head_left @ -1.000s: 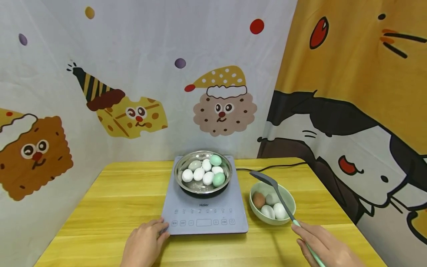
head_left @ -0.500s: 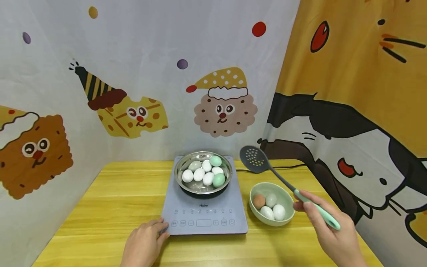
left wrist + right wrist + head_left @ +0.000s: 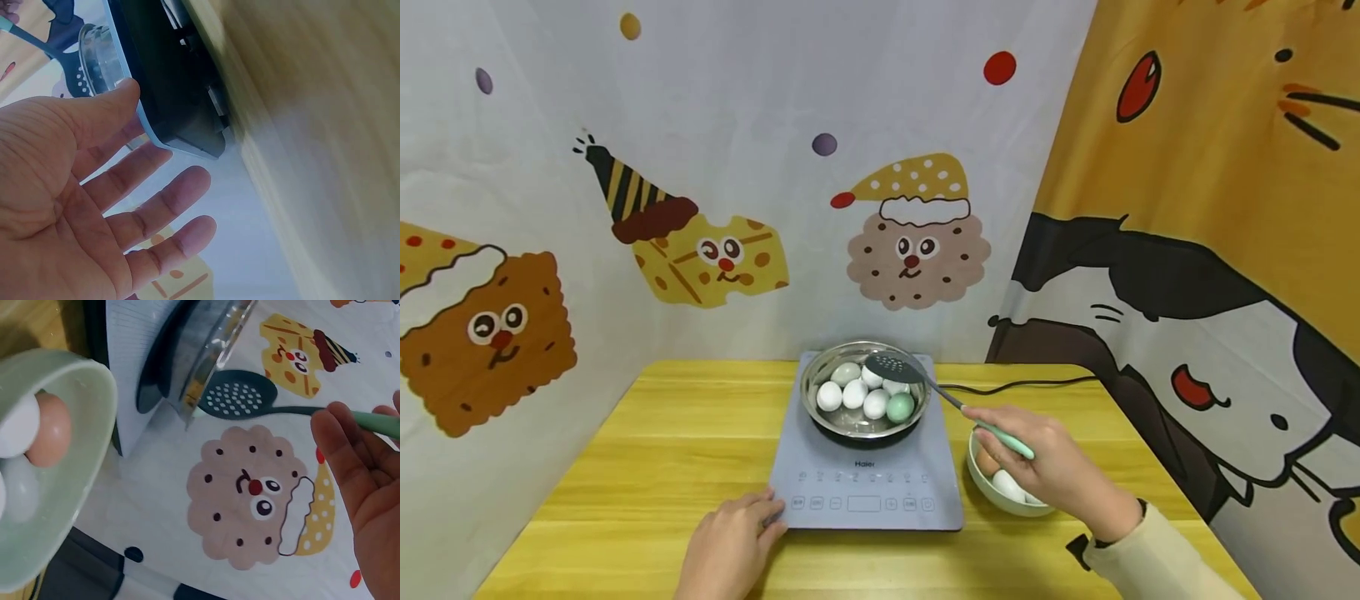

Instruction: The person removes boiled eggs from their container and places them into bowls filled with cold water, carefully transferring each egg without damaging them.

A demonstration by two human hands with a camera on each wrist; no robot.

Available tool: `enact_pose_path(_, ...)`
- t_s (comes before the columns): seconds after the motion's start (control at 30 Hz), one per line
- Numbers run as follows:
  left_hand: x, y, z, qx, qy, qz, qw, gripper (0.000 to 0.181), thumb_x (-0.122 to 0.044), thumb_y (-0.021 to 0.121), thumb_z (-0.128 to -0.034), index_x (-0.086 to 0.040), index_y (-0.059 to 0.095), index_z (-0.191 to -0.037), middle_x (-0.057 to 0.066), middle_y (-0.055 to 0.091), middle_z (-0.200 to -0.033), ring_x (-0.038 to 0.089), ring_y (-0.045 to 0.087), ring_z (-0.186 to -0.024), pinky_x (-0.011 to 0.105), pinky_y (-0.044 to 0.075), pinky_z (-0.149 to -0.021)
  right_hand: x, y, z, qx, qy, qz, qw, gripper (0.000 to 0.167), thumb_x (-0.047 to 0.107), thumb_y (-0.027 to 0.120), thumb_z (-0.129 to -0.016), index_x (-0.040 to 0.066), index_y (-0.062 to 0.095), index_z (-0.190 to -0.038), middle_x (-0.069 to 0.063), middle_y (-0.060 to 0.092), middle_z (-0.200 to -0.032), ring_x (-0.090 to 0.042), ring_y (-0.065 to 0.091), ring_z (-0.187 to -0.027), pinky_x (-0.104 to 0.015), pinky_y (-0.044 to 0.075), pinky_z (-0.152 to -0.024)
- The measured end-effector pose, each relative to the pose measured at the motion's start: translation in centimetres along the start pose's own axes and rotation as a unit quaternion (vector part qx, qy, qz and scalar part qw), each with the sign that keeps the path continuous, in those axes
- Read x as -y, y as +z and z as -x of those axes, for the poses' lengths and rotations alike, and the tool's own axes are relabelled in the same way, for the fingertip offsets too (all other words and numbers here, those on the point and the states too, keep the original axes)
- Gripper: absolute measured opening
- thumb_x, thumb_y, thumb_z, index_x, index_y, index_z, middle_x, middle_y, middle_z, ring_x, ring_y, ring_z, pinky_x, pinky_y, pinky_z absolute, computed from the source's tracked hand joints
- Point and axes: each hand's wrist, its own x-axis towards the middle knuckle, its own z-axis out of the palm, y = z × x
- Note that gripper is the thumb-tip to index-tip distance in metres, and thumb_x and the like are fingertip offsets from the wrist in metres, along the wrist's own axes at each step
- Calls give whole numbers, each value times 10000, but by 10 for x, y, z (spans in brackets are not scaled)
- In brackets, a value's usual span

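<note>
My right hand (image 3: 1037, 454) grips the mint-green handle of a skimmer (image 3: 892, 367), above the near bowl's right side. The skimmer's dark perforated head is over the back right of a steel pan (image 3: 808, 408) and hides some eggs. White eggs (image 3: 853, 393), a greyish one and a green egg (image 3: 900, 407) show in the pan. It stands on a pale blue induction cooker (image 3: 865, 454). My left hand (image 3: 730, 542) holds the cooker's front left corner between thumb and forefinger; the other fingers spread loosely in the left wrist view (image 3: 181, 194).
A pale green bowl (image 3: 992, 497) with a brown egg (image 3: 52, 430) and white eggs (image 3: 17, 428) stands right of the cooker, partly under my right hand. A black cord (image 3: 1022, 386) runs along the back of the wooden table (image 3: 647, 467). A printed curtain (image 3: 737, 100) hangs behind.
My right hand has lifted the skimmer from over the bowl and swung it left, so its head is now over the pan. The left hand stays at the cooker's corner.
</note>
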Motion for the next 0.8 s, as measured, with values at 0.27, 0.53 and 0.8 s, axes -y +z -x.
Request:
enact_pose_path(0.27, -1, -1, 0, 11, 21, 16, 10000, 254, -240, 890, -871, -140, 838, -1099, 134, 791, -1266, 388, 770, -1112, 623, 608, -923, 6, -13, -6, 447, 153, -264, 9985, 377, -16, 757, -937, 98, 757, -1297, -42, 812, -1207, -202, 794, -1075, -157, 577, -992)
enact_pose_path(0.53, -1, 0, 0, -35, 56, 71, 10000, 249, -240, 890, -868, -154, 838, -1095, 121, 795, -1262, 384, 772, -1105, 625, 610, -908, -1, -23, -11, 328, 52, -963, 9948, 358, -65, 724, -928, 98, 782, -1241, -14, 830, -1117, -152, 800, -1041, -170, 596, -965)
enact_pose_path(0.8, 0, -1, 1, -72, 40, 67, 9999, 252, -239, 886, -871, -153, 835, -1102, 125, 790, -1271, 392, 766, -1120, 635, 601, -930, -9, -30, -10, 621, 985, -1724, 9781, 328, -85, 643, -979, 79, 793, -1221, -44, 835, -1131, -89, 794, -1029, -177, 604, -938)
